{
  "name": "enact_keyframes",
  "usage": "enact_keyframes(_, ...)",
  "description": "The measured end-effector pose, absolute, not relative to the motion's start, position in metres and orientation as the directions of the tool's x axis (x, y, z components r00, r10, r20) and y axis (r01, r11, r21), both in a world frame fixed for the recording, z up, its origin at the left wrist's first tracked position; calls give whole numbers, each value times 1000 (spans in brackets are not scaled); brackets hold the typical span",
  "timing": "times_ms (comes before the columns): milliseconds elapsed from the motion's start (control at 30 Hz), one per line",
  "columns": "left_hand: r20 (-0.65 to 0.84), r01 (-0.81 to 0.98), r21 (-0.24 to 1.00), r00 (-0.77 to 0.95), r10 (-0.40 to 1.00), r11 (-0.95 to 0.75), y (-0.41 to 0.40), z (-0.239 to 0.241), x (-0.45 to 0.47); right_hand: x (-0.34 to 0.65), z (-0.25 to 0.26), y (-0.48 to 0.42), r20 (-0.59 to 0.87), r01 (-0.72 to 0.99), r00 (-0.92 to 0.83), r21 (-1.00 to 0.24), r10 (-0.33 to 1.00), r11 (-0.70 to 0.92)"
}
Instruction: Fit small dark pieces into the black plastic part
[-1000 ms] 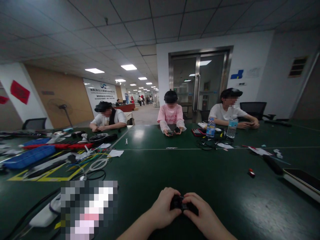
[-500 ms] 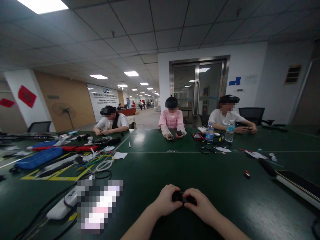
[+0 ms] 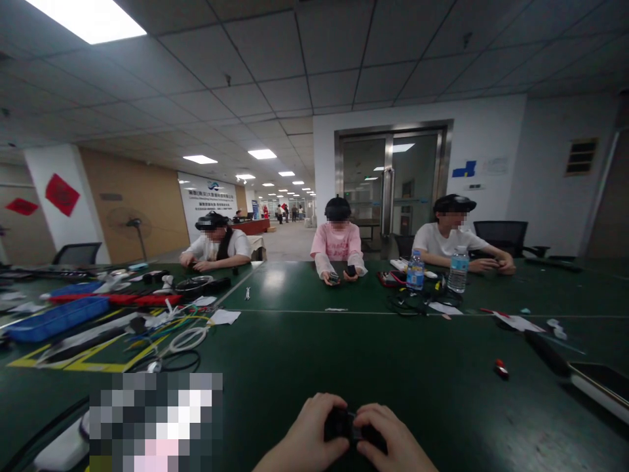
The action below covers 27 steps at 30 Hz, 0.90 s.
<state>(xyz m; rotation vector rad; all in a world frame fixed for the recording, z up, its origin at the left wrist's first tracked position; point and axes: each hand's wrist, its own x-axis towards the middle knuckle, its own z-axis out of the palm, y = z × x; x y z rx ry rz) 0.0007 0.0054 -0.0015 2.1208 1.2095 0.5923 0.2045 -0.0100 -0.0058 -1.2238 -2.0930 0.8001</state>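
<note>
Low in the middle of the head view, my left hand (image 3: 310, 434) is closed around one side of a small black object (image 3: 348, 425). My right hand (image 3: 393, 438) grips the other side, thumb and fingers bent over it. The object looks dark and compact, but the fingers cover most of it and its kind cannot be made out. Both hands are just above or resting on the dark green table (image 3: 275, 367); which of the two I cannot tell. To the right, apart from my hands, lies a small red and black item (image 3: 501, 369).
A black-screened device (image 3: 602, 387) lies at the right. Cables (image 3: 189, 339), a blue tray (image 3: 59, 320) and a white power strip (image 3: 61, 449) fill the left. Across the table sit three people with headsets; water bottles (image 3: 458, 270) stand near the right one. A blurred patch hides the lower left.
The view has tilted upward, so my hands and the near table sit lower in the picture. Both hands keep their grip on the small black object.
</note>
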Motion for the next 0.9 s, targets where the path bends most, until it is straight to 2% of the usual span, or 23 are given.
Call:
enact_keyframes(300, 159, 574, 682, 488, 858, -453, 5, -1, 1, 203, -1, -16, 164, 573, -396, -725, 904, 382)
enact_keyframes(700, 49, 586, 686, 553, 832, -430, 10, 12, -6, 204, 5, -18, 143, 562, -378, -750, 915, 350)
enact_keyframes(900, 106, 590, 628, 580, 808, -507, 10, 11, -6, 205, 5, -19, 152, 548, -356, -765, 922, 338)
